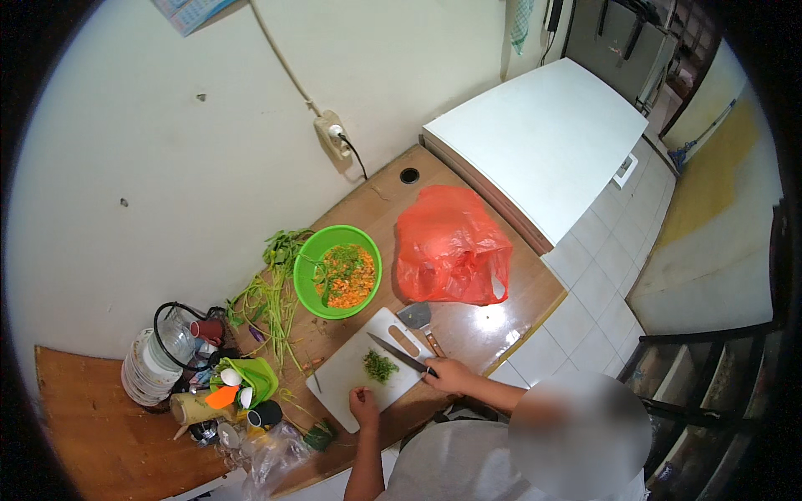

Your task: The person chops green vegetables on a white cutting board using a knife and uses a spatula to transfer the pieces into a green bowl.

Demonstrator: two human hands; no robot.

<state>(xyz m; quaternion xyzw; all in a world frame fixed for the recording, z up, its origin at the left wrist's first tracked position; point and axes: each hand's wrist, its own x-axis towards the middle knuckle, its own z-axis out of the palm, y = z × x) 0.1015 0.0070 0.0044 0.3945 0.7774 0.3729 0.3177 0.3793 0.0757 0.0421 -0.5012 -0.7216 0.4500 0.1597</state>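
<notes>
My right hand [449, 376] grips the black handle of a kitchen knife [399, 351]. Its blade points up and left over a white cutting board [341, 380]. Beside the blade, a small heap of chopped green leaves [380, 366] lies on the board. At the board's near left edge is my left hand [364, 407], its fingers curled closed; whatever they may hold is too small to make out. Beyond the board stands a green bowl [303, 297] of diced orange pieces and chopped greens. A metal spatula [415, 316] with a wooden handle rests by the board's far right corner.
A red plastic bag [451, 242] sits on the wooden table [484, 330] at the right. Long leafy stems [280, 305] lie left of the bowl. Stacked plates [149, 371], cups and a clear plastic bag [276, 459] crowd the left side. A white-topped cabinet [535, 142] adjoins the far right.
</notes>
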